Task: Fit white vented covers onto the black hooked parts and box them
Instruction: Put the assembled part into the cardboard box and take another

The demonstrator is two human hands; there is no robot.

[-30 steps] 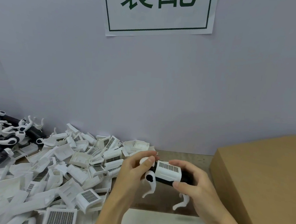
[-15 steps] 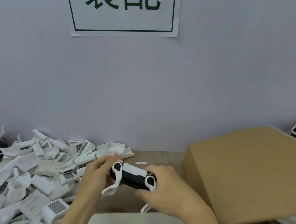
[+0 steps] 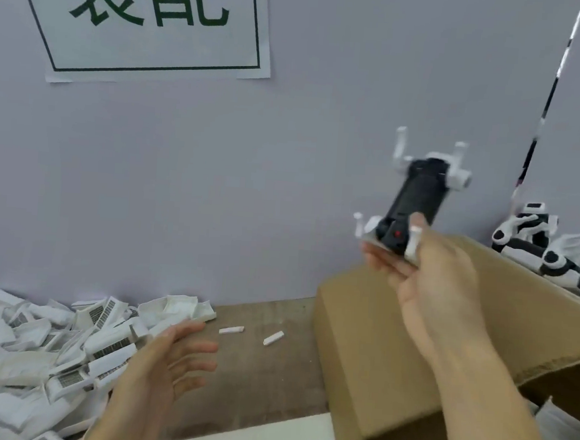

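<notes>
The right hand point(image 3: 426, 263) grips 1 black hooked part point(image 3: 417, 201) above the cardboard box point(image 3: 370, 328), while the left hand point(image 3: 165, 365) hovers spread and empty beside the white vented covers point(image 3: 50, 340).

view: single head camera | looks forward and slightly down, facing the wall point(image 3: 320, 153) | close over the table point(image 3: 254, 372) edge | wide angle | no second view
</notes>
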